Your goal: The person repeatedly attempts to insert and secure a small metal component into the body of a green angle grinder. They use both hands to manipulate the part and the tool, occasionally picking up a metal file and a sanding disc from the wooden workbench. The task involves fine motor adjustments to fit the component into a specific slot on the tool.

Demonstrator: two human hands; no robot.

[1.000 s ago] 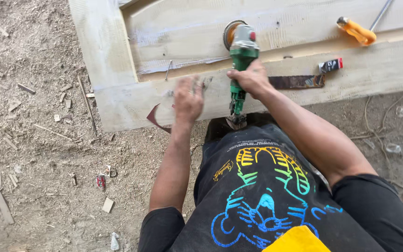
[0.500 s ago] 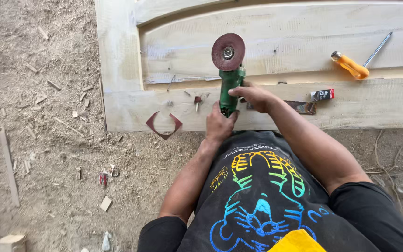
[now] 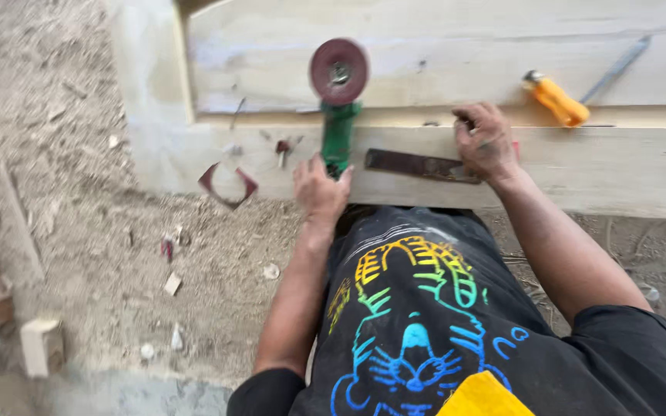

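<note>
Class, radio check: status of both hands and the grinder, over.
Left hand grips the grinder handle, disc up. Right hand rests on the door by a dark flat tool. Nothing in the way.

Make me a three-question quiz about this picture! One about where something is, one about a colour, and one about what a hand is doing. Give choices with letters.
1. Where does the grinder lie?
A. on the wooden panel
B. on the dirt
C. on the person's lap

2. What colour is the screwdriver handle?
A. blue
B. orange
C. white

3. What is the left hand doing?
A. hanging in the air far from everything
B. holding the screwdriver
C. touching the grinder's green handle end

Answers:
1 A, its disc and body rest on the pale wood.
2 B, the handle is orange.
3 C, its fingers meet the handle end, while the right hand rests on the flat metal tool.
</note>
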